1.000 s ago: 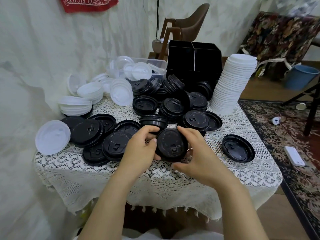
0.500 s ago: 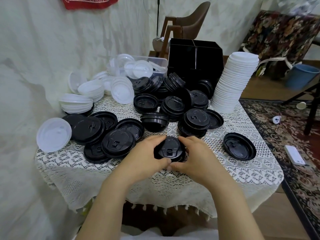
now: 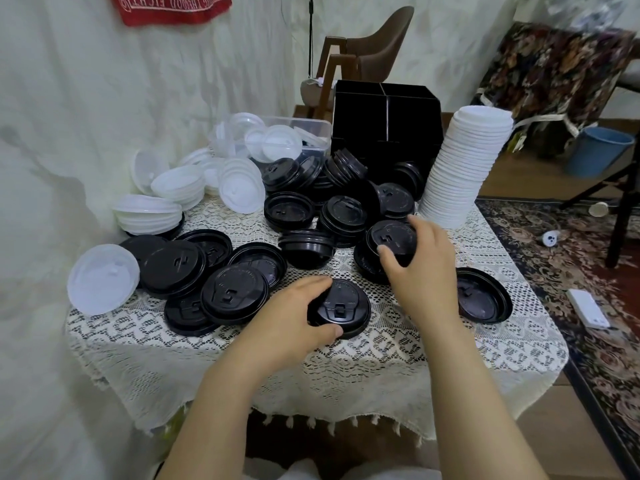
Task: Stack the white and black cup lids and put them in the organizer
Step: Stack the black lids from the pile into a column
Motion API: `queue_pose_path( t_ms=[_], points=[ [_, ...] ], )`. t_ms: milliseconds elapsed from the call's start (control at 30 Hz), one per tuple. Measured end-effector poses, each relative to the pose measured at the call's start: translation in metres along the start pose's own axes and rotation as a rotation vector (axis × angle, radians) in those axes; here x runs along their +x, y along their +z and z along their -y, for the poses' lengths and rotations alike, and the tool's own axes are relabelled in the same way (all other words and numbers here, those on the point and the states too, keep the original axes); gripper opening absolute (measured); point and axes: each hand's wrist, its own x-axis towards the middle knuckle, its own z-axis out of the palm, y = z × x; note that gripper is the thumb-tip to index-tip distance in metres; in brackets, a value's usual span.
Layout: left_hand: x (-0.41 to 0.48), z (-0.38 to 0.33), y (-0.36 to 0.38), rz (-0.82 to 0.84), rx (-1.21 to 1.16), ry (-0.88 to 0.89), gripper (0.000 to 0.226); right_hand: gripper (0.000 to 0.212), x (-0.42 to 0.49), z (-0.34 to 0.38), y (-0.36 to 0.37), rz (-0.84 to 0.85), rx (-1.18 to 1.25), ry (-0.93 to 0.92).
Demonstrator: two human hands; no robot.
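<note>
My left hand (image 3: 294, 317) grips a short stack of black lids (image 3: 343, 306) resting on the lace tablecloth near the front. My right hand (image 3: 419, 268) reaches further back and holds another black lid (image 3: 389, 237) by its rim, thumb on the near edge. Several loose black lids (image 3: 232, 292) lie scattered across the table's middle and left. A tall leaning stack of white lids (image 3: 464, 168) stands at the right. More white lids (image 3: 166, 199) pile up at the back left. The black organizer (image 3: 384, 116) stands at the back centre.
A clear plastic tub (image 3: 308, 129) with white lids sits left of the organizer. One black lid (image 3: 485, 296) lies alone near the table's right edge (image 3: 540, 327). A single white lid (image 3: 102, 278) overhangs the left edge. A chair (image 3: 367, 53) and a blue bucket (image 3: 599, 150) stand beyond.
My right hand let go of the front stack and moved back and right onto another black lid. My left hand stays on the front stack, now set down on the cloth.
</note>
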Motion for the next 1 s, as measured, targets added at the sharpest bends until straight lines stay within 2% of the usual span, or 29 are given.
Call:
queue_pose_path(
  t_ms=[167,333,567,767,900,1000],
  points=[
    [0.001,0.001,0.001,-0.003,-0.001,0.001,0.075,0.072,0.005,0.001,0.016,0.141,-0.067,0.080],
    [0.001,0.001,0.000,-0.004,0.019,0.011,0.075,0.067,0.009,0.001,0.021,0.061,-0.022,0.099],
    [-0.001,0.003,-0.003,-0.009,0.025,0.020,0.074,0.059,-0.001,0.004,-0.003,0.033,0.119,-0.102],
    [0.000,0.006,-0.002,-0.026,-0.038,0.012,0.088,0.057,-0.023,0.007,-0.030,0.365,0.326,-0.215],
    [0.000,0.009,-0.004,-0.031,-0.103,0.001,0.100,0.063,-0.031,0.011,-0.029,0.568,0.288,-0.256],
    [0.001,0.012,-0.004,-0.027,-0.127,-0.002,0.104,0.068,-0.032,0.015,-0.026,0.641,0.244,-0.257]
  ],
)
